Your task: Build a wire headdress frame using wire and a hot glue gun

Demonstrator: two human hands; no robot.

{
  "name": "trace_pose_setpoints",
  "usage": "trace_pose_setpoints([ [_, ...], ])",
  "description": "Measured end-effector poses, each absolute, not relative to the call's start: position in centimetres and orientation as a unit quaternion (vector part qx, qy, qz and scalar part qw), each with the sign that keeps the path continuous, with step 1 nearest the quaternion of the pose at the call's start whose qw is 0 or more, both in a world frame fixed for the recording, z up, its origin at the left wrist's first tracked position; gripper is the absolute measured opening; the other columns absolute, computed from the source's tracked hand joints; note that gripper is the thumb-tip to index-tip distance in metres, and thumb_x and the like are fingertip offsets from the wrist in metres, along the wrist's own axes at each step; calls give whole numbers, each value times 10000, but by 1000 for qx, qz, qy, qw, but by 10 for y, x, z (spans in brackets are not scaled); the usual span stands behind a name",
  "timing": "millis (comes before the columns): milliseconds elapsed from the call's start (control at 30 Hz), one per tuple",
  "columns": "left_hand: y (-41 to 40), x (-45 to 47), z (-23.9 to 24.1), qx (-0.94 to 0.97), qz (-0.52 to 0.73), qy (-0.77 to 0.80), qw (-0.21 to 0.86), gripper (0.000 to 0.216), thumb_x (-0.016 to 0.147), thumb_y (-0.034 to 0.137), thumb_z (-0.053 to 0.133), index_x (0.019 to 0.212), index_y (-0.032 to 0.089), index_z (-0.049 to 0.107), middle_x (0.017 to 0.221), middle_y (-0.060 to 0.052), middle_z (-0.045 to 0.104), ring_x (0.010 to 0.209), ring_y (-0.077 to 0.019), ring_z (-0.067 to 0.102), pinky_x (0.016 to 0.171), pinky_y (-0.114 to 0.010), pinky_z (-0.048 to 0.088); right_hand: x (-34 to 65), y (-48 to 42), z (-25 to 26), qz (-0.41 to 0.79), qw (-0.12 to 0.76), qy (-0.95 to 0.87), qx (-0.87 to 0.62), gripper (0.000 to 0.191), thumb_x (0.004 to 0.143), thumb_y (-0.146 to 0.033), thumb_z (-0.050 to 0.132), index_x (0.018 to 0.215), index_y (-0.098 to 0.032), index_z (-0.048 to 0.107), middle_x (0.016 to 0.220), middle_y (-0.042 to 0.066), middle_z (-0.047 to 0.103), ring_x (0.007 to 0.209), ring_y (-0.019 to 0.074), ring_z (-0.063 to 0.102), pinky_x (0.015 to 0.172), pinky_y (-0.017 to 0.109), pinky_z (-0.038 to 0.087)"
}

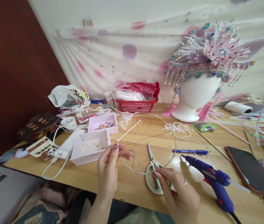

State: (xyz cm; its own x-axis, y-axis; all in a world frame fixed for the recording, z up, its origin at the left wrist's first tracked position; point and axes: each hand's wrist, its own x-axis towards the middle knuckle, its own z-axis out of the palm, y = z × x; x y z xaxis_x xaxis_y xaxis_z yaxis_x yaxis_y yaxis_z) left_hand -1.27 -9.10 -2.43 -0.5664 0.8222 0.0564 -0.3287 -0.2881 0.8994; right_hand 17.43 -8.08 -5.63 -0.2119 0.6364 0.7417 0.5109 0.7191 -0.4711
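My left hand (109,169) is raised over the table's front edge, fingers pinched on one end of a thin silver wire hoop (174,137). My right hand (176,189) pinches the hoop's other end, just above a pair of pale green scissors (153,174) lying on the wood. The wire arcs up and back between both hands. A white box of small pearls (92,147) sits just left of my left hand.
A blue glue gun (212,179) and a blue pen (190,151) lie to the right, with a dark phone (246,168) beyond. A beaded headdress on a white head form (198,93), a red basket (136,105), a pearl string (180,129) and a box of coloured gems (103,123) stand behind.
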Motion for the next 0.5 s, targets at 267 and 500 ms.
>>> trace_pose_setpoints([
  [267,-97,-16,-32,304,714,525,349,322,897,479,671,877,157,684,828,-94,807,724,-199,748,781,-296,550,178,-77,-57,59,500,-793,-343,103,957,-188,631,1047,-232,652,814,13,744,694,137,730,675,194,571],
  [500,-96,-19,-29,344,681,568,310,364,893,511,656,974,166,740,712,-52,785,621,-186,713,805,-324,563,179,-79,-59,77,527,-774,-341,114,939,-148,650,1013,-233,665,792,13,726,689,135,714,654,203,559],
])
